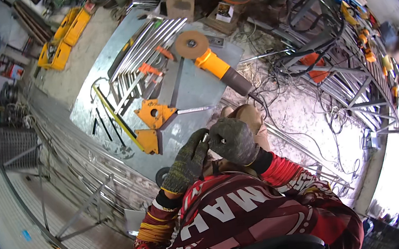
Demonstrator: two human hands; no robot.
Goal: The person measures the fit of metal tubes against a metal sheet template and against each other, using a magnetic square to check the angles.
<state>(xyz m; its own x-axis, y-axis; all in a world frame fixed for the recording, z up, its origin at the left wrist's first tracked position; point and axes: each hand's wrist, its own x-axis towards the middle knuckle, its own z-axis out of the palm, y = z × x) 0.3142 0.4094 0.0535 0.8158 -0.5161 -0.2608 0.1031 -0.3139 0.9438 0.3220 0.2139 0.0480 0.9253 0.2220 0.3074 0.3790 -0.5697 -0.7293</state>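
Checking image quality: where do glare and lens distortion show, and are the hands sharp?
Head view: floor at right nearly white, milder glare on the metal table at its left; head view: long metal rods at left curve, fisheye-style; head view: left hand and right hand fairly sharp.

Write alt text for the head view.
Gloved left hand pinches a small metal piece close to the gloved right hand. Beyond them, a metal worktable holds an orange angle grinder, orange welding magnets, a yellow strip and metal bars.
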